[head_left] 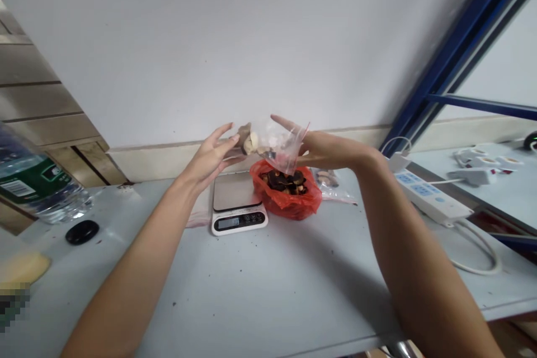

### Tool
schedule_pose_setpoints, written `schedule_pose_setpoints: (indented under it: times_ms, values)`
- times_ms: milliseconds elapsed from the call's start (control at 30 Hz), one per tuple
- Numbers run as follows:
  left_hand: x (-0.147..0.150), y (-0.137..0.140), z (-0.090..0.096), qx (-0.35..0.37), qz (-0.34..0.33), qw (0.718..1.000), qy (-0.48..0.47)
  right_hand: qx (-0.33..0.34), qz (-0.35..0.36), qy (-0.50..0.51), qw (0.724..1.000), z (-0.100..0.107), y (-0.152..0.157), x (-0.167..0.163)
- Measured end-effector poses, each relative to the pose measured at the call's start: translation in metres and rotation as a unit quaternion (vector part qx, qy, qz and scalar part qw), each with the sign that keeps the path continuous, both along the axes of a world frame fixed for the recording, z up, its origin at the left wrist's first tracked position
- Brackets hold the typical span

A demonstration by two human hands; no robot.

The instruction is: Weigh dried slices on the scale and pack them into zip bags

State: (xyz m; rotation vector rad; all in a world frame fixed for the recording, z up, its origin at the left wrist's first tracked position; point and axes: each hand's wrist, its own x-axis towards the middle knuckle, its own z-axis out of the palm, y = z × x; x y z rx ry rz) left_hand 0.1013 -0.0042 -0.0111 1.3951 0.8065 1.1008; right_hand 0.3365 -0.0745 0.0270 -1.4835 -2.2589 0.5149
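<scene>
A clear zip bag (272,137) with dried mushroom pieces (249,142) at its left end hangs between my hands, above the table. My left hand (213,154) grips the bag's mushroom-filled end, thumb and fingers around it. At the other end, near the red-edged opening, my right hand (304,142) holds the bag; its index finger stretches out behind the plastic and some fingers are hidden. Below stands a white kitchen scale (237,193) with a lit display whose digits I cannot read clearly. Beside it, a red plastic bag (289,207) lies open, full of dark dried mushrooms (287,182).
Another clear bag with mushroom pieces (329,179) lies behind my right forearm. Clear plastic bags (199,215) lie left of the scale. A large water bottle (37,179) and a black lid (82,232) are at left; a white power strip (434,198) and blue frame (436,72) at right.
</scene>
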Motion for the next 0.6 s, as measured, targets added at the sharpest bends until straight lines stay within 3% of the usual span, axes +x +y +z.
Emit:
schedule_pose_setpoints:
  times_ms: [167,300,467,600]
  values:
    - [0.007,0.003,0.002,0.002,0.039,0.999,-0.013,-0.084,0.067,0.006,0.994,0.005,-0.005,0.028]
    - [0.012,0.005,-0.002,0.038,0.039,0.999,0.005,-0.137,0.026,-0.034,0.990,0.007,-0.008,0.053]
    - [0.025,0.000,-0.004,0.104,0.018,0.994,0.012,-0.070,-0.095,-0.087,0.989,0.003,-0.002,0.054]
    - [0.032,-0.011,0.004,0.203,0.017,0.978,0.033,-0.039,-0.126,-0.115,0.985,-0.001,0.005,0.033]
